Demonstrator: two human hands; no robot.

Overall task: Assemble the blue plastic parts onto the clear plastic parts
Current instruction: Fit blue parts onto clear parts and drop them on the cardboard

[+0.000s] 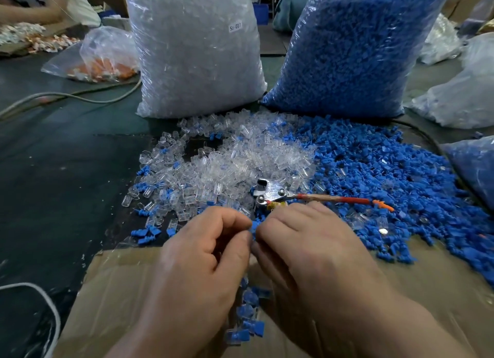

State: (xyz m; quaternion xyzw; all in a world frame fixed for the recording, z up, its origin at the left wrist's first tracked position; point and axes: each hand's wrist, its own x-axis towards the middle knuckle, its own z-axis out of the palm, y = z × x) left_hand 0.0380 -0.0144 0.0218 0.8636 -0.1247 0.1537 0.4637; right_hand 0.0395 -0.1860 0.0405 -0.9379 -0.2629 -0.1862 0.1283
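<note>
Head: clear-parts bag (195,50), blue-parts bag (347,50), both full.

The person's left hand (208,250) and right hand (302,245) are bare, and each runs back into a bare forearm that reaches the lower edge of the view. The left forearm (171,325) and the right forearm (374,331) show uncovered skin all the way. A soft sheen lies along the backs of the hands and the wrists where the light falls. The fingers (230,218) are thick and rounded, with fine creases across the knuckles (280,220). The wide lens swells both forearms toward the bottom, where their outlines are slightly blurred.
</note>
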